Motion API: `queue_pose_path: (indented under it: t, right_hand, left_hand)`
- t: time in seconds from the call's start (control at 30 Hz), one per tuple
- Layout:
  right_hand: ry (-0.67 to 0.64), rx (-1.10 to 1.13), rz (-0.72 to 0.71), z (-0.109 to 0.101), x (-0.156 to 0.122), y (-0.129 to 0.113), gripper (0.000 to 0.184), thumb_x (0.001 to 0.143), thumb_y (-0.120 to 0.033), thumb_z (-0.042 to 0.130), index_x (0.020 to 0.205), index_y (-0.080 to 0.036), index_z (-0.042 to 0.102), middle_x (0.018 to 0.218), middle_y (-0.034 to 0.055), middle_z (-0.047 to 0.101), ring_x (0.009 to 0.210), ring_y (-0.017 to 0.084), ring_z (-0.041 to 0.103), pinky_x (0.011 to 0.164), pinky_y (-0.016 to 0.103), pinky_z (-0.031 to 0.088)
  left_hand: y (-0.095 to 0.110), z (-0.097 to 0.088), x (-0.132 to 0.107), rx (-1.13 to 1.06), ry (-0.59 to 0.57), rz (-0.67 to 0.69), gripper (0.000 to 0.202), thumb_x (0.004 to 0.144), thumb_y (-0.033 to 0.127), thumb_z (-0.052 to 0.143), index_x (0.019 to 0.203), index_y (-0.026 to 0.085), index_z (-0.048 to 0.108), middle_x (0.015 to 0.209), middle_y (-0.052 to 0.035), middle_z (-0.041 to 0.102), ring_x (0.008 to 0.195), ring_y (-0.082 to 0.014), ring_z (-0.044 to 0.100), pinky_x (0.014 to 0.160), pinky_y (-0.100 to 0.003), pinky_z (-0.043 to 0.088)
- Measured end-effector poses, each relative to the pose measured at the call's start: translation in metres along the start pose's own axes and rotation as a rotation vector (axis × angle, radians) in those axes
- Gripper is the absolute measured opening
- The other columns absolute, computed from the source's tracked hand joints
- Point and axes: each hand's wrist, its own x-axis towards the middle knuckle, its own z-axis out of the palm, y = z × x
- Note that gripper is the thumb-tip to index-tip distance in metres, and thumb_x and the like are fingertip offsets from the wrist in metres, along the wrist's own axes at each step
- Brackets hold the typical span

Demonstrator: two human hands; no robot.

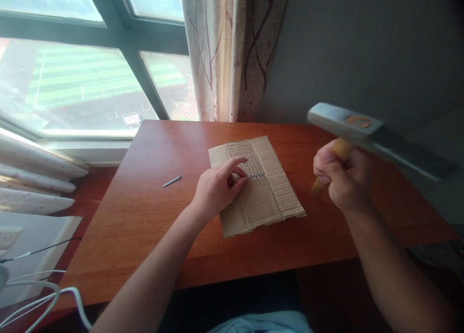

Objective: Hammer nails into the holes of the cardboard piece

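My left hand (219, 188) rests on a flattened piece of cardboard (268, 193) and pinches a nail (255, 177) lying at the edge of a patch of small holes (244, 159). My right hand (342, 176) is raised to the right of the cardboard, closed round the wooden handle of a hammer (362, 127). The hammer's metal head is blurred and sits above the fist. A second loose nail (171, 181) lies on the table to the left of my left hand.
The cardboard lies on a reddish wooden table (145, 217) set against a grey wall. A window (72, 67) and a patterned curtain (232, 48) are behind it. White cables (47, 299) hang at the lower left.
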Motion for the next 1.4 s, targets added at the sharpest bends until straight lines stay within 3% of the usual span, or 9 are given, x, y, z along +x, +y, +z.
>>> queue_pose_path:
  t: [0.1,0.27,0.47,0.67,0.83,0.97,1.07,1.17,1.4]
  right_hand:
    - [0.275,0.368,-0.129,0.004,0.012,0.011,0.048,0.088,-0.052,0.063,0.061,-0.023,0.035,0.048,-0.0074,0.027,0.039,0.007,0.024,0.04,0.027,0.017]
    - [0.451,0.457,-0.228,0.009,0.025,0.029,0.05,0.087,-0.05,0.065,0.059,-0.022,0.035,0.044,-0.0087,0.027,0.034,0.006,0.026,0.034,0.024,0.019]
    - [0.451,0.445,-0.166,0.011,0.022,0.043,0.051,0.089,-0.049,0.064,0.059,-0.022,0.033,0.045,-0.0094,0.028,0.033,0.005,0.029,0.033,0.022,0.024]
    - [0.352,0.513,-0.16,0.011,0.017,0.041,0.049,0.091,-0.046,0.062,0.061,-0.022,0.032,0.047,-0.009,0.027,0.035,0.005,0.025,0.034,0.022,0.018]
    - [0.351,0.498,-0.142,0.018,0.016,0.04,0.049,0.09,-0.048,0.063,0.061,-0.022,0.033,0.046,-0.0091,0.027,0.036,0.005,0.025,0.035,0.022,0.018]
    - [0.346,0.457,-0.17,0.023,0.014,0.041,0.046,0.09,-0.048,0.062,0.063,-0.023,0.036,0.047,-0.0089,0.028,0.037,0.006,0.028,0.036,0.023,0.021]
    - [0.331,0.471,-0.186,0.024,0.011,0.042,0.044,0.09,-0.047,0.062,0.063,-0.023,0.037,0.047,-0.0087,0.029,0.037,0.006,0.029,0.036,0.023,0.021]
    - [0.327,0.492,-0.191,0.023,0.01,0.044,0.044,0.09,-0.047,0.063,0.063,-0.022,0.038,0.048,-0.0084,0.03,0.037,0.006,0.028,0.036,0.024,0.02]
    - [0.334,0.516,-0.147,0.023,0.013,0.043,0.05,0.086,-0.055,0.066,0.063,-0.022,0.036,0.047,-0.0086,0.029,0.037,0.005,0.028,0.036,0.023,0.021]
  left_hand:
    - [0.001,0.0,0.0,0.009,0.002,0.007,0.038,0.083,0.016,0.065,0.119,0.025,0.058,0.09,0.0055,0.076,0.056,-0.0067,0.053,0.059,-0.021,0.044]
    - [0.002,-0.001,0.0,0.031,0.0,0.01,0.036,0.083,0.017,0.063,0.119,0.024,0.059,0.091,0.004,0.076,0.057,-0.0073,0.054,0.059,-0.021,0.045]
    - [0.0,-0.002,-0.002,0.056,-0.003,0.034,0.034,0.086,0.018,0.062,0.119,0.024,0.059,0.091,0.004,0.075,0.056,-0.0066,0.054,0.059,-0.02,0.045]
    - [0.004,-0.006,-0.002,0.112,0.009,0.086,0.03,0.086,0.02,0.064,0.116,0.023,0.063,0.091,0.0039,0.075,0.056,-0.0055,0.054,0.06,-0.019,0.046]
    - [0.008,-0.021,-0.004,0.062,0.228,0.197,0.018,0.088,0.019,0.064,0.105,0.021,0.068,0.088,0.0011,0.075,0.055,-0.0048,0.052,0.057,-0.018,0.046]
    - [-0.008,-0.048,-0.005,0.115,0.36,0.081,0.019,0.089,0.026,0.063,0.106,0.02,0.069,0.086,-0.0016,0.074,0.058,-0.0074,0.056,0.057,-0.02,0.046]
    - [-0.03,-0.069,-0.011,0.414,0.28,-0.083,0.019,0.09,0.033,0.06,0.101,0.022,0.071,0.078,-0.0007,0.071,0.059,-0.0106,0.059,0.06,-0.024,0.044]
    - [-0.05,-0.084,-0.024,0.722,0.058,-0.239,0.023,0.092,0.039,0.053,0.095,0.024,0.071,0.084,-0.0019,0.071,0.066,-0.0162,0.063,0.06,-0.029,0.041]
    - [-0.069,-0.084,-0.042,0.98,-0.194,-0.393,0.038,0.096,0.044,0.038,0.112,0.025,0.067,0.117,-0.0084,0.068,0.083,-0.0265,0.068,0.058,-0.035,0.039]
